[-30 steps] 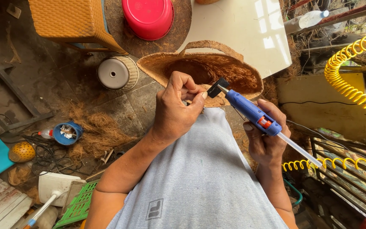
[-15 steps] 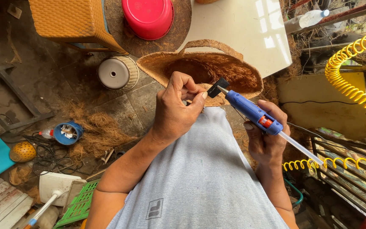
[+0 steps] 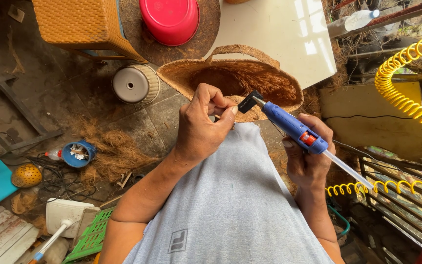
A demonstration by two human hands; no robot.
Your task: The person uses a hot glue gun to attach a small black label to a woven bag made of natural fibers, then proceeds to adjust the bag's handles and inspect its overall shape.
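Head view, right hand (image 3: 307, 161) gripping blue glue gun (image 3: 294, 128), nozzle just beside left hand (image 3: 202, 128) (fingers pinched on coir basket (image 3: 230, 78) rim).

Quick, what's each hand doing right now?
Left hand: closed, pinching the basket rim.
Right hand: closed, holding the glue gun.

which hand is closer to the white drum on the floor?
Left. The left hand is just right of the white drum, pinching at the basket rim. The right hand is farther right, holding the glue gun.
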